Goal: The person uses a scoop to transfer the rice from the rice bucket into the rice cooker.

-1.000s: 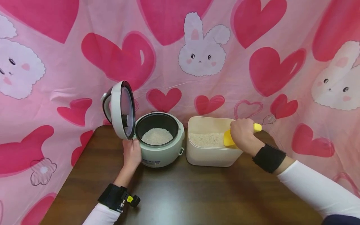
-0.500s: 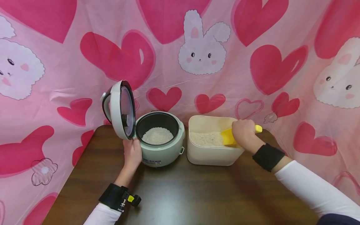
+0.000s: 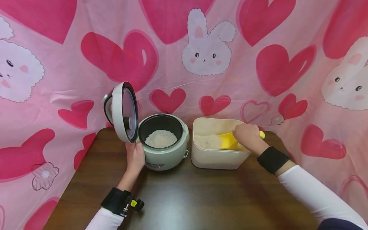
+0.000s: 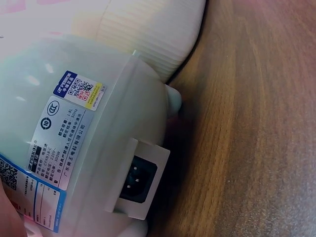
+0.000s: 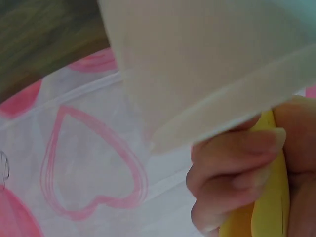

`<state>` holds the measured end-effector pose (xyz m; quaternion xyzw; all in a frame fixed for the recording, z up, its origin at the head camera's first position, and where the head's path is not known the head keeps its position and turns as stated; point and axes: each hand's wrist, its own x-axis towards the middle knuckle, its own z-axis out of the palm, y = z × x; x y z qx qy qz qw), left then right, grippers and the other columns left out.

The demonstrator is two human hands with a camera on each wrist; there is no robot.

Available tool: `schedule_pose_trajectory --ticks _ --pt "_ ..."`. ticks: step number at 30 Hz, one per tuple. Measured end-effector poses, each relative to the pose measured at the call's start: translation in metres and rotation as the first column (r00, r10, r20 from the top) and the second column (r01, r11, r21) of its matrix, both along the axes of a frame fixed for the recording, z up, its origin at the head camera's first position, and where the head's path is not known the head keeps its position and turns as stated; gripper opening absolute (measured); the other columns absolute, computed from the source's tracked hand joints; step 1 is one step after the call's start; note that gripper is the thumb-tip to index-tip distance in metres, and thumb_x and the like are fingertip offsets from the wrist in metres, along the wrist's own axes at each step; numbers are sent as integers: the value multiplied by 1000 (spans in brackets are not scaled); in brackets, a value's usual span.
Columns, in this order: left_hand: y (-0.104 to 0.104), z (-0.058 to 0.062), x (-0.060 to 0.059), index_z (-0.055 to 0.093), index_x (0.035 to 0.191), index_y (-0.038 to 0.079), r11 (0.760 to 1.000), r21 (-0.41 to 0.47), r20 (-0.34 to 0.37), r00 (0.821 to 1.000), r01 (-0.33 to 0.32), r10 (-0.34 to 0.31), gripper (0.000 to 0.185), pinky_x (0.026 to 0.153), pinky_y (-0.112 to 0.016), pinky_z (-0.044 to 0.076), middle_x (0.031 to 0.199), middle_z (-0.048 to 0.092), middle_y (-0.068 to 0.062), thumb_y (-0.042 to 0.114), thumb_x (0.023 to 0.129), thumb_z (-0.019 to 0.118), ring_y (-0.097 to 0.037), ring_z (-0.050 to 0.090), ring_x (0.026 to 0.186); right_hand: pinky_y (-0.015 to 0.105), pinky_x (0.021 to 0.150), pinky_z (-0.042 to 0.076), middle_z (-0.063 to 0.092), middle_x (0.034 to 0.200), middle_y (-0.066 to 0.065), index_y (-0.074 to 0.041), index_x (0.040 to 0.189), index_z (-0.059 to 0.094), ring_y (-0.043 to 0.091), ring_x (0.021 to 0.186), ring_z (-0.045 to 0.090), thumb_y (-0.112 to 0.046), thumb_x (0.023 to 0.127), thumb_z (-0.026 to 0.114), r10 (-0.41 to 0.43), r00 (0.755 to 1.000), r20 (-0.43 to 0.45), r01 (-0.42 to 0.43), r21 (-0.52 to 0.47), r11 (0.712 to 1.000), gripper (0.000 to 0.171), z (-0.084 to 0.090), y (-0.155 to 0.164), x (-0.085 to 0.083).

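Note:
In the head view my right hand grips the handle of a yellow scoop. The scoop's blade is down inside a cream rice bin, against the rice. In the right wrist view, curled fingers wrap the yellow handle below the bin's blurred rim. Left of the bin stands a pale green rice cooker, lid raised, with white rice in its dark pot. My left hand rests against the cooker's left side, under the lid; its fingertips are hidden.
Both containers stand side by side on a dark wooden table. Behind hangs a pink cloth with hearts and rabbits. In the left wrist view, a power socket and labels show on the cooker's side.
My right hand has moved the scoop leftward through the rice in the bin, and more of its yellow blade shows. The left hand and the cooker have stayed in place.

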<state>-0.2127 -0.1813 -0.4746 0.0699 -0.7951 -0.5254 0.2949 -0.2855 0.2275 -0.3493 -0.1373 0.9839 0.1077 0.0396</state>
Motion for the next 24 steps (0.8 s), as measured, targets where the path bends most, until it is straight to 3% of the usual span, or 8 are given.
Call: schedule_pose_trajectory --ticks 8,15,20,24 --pt "-1 -3 -3 42 148 -6 1000 2 -40 999 17 -17 48 117 -59 27 147 43 -30 6 101 36 -43 39 139 44 70 57 59 72 8 -3 93 69 29 73 56 -36 103 58 -66 994 86 77 -136 988 36 -9 -11 -8" --pt "-3 0 -4 42 147 -8 1000 -2 -38 999 7 -7 49 116 -60 27 147 42 -32 8 101 37 -46 38 139 43 69 55 58 70 8 -6 82 67 29 71 55 -38 104 51 -79 993 92 97 -212 972 42 -15 -13 -14" --pt "-3 1 -3 44 145 -8 1000 1 -27 1000 5 -5 48 116 -59 28 145 44 -32 8 100 37 -46 40 138 40 71 47 55 64 6 -10 70 61 25 64 51 -36 104 48 -30 993 118 59 -250 966 45 -17 -19 -17" --pt "-3 0 -3 44 146 -8 1000 1 -28 1000 8 -8 48 116 -58 29 144 44 -32 7 101 37 -45 40 138 39 73 43 50 65 6 -11 74 58 24 63 47 -32 102 52 33 996 85 -11 -246 969 36 -20 -24 -17"
